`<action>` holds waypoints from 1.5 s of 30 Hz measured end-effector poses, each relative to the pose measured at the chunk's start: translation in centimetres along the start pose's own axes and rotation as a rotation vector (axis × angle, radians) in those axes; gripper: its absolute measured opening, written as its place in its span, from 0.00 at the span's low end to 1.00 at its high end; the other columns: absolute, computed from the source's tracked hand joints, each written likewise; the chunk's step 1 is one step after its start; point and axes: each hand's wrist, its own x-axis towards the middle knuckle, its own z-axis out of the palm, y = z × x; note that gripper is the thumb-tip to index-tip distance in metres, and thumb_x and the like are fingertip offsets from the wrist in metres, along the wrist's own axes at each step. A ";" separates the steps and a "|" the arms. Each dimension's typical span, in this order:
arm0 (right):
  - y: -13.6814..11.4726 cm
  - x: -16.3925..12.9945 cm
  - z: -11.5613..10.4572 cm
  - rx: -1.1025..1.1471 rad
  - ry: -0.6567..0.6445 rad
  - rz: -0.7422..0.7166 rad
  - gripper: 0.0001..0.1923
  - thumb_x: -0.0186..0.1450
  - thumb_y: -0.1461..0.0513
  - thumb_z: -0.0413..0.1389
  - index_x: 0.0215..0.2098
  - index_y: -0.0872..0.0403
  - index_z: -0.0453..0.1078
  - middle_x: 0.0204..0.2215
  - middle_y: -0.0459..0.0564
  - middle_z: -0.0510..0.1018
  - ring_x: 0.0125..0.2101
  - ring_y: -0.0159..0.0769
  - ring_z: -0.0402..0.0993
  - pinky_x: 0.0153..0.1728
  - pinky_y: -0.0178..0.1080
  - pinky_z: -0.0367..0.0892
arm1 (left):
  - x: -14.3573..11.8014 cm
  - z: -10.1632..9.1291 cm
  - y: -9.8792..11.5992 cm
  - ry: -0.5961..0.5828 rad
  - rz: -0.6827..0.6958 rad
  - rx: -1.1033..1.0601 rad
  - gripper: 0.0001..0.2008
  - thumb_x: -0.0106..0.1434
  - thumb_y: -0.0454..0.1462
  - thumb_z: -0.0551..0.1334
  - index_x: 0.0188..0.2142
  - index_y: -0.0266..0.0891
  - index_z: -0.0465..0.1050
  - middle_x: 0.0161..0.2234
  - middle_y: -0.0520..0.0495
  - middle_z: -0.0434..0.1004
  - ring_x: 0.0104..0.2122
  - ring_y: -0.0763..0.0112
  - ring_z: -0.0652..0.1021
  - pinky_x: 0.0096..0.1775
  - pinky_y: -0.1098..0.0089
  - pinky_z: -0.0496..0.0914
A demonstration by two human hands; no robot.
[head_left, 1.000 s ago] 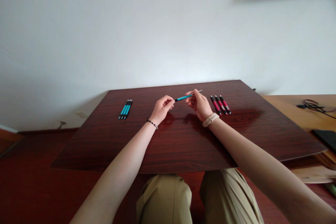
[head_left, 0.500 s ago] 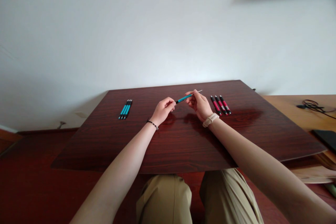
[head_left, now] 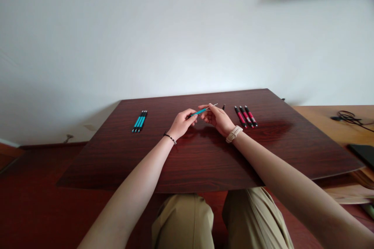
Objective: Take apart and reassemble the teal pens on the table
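one pen (head_left: 201, 111) is hanging above the table (head_left: 187, 163), seemingly not yet whole: your left hand (head_left: 180, 122) is pinching it, your right hand (head_left: 220, 120) is pinching the protruding refill (head_left: 215, 104). a dark bit (head_left: 223, 106) (its tip, perhaps) is showing beyond. three blue pens (head_left: 140, 120) are lying left; three pink pens (head_left: 246, 116) are crowding your right.

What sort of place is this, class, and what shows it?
Probably a room in a home or office: a teal pen held above a dark table beside a white wall.
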 end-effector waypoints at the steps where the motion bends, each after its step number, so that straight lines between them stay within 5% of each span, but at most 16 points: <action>1: -0.1 -0.1 0.1 -0.003 -0.011 0.007 0.27 0.69 0.40 0.63 0.49 0.53 0.81 0.32 0.50 0.82 0.30 0.34 0.74 0.33 0.35 0.71 | 0.0 0.0 0.0 0.004 0.005 -0.007 0.13 0.72 0.46 0.64 0.43 0.39 0.79 0.32 0.50 0.78 0.29 0.72 0.76 0.36 0.70 0.71; 13: 0.1 -0.1 0.4 0.061 -0.034 0.010 0.24 0.70 0.42 0.63 0.47 0.53 0.81 0.38 0.52 0.85 0.35 0.35 0.79 0.40 0.36 0.75 | 0.0 0.2 0.3 0.130 -0.028 -0.238 0.16 0.67 0.48 0.70 0.45 0.37 0.80 0.34 0.47 0.81 0.31 0.71 0.78 0.37 0.68 0.73; 23: -0.4 -0.5 0.7 0.043 -0.059 0.047 0.24 0.71 0.43 0.61 0.53 0.51 0.80 0.41 0.51 0.86 0.35 0.34 0.81 0.38 0.35 0.75 | -0.1 0.4 -0.1 0.069 -0.086 -0.407 0.15 0.68 0.46 0.68 0.45 0.40 0.71 0.32 0.51 0.78 0.33 0.71 0.78 0.38 0.68 0.72; 36: -0.1 -0.7 0.5 -0.044 -0.088 0.021 0.29 0.71 0.40 0.60 0.58 0.50 0.79 0.37 0.49 0.82 0.33 0.34 0.76 0.37 0.36 0.73 | -0.1 -0.1 0.7 0.114 -0.019 -0.222 0.15 0.65 0.46 0.72 0.43 0.37 0.79 0.37 0.44 0.85 0.33 0.69 0.80 0.40 0.66 0.73; 45: 0.5 -0.5 1.1 -0.419 -0.085 -0.205 0.29 0.74 0.40 0.55 0.58 0.50 0.80 0.27 0.44 0.73 0.28 0.35 0.69 0.32 0.38 0.68 | 0.0 0.5 0.0 -0.035 -0.011 -0.148 0.17 0.69 0.49 0.68 0.44 0.38 0.76 0.41 0.44 0.82 0.36 0.67 0.80 0.40 0.66 0.75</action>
